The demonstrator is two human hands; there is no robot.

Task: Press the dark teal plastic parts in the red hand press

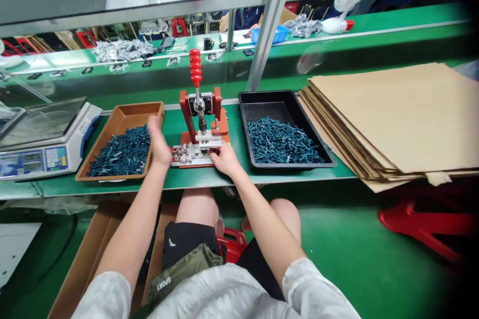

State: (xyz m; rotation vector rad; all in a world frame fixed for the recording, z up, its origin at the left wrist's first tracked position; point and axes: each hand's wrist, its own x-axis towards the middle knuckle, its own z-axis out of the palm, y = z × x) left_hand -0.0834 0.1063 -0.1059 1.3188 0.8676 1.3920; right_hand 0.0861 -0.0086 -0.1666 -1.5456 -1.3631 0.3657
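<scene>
A small hand press point(200, 124) with a red ribbed lever handle point(195, 67) stands on the green bench, its handle upright. At the metal fixture point(192, 153) on its base, my right hand point(224, 157) has its fingers bent against the right end; what they hold, if anything, is hidden. My left hand point(159, 142), slightly blurred, is raised at the fixture's left end, beside the brown tray, with fingers extended. Dark teal parts point(125, 152) fill much of the brown tray point(84, 168). More teal parts point(280, 142) lie in the black tray point(269, 99) right of the press.
A weighing scale point(45, 137) sits at the far left. Stacked cardboard sheets point(396, 114) lie at the right, overhanging the bench edge. A metal frame post point(267, 25) rises behind the black tray. Beyond it, a person's hand point(253, 29) shows near a blue basket point(279, 35).
</scene>
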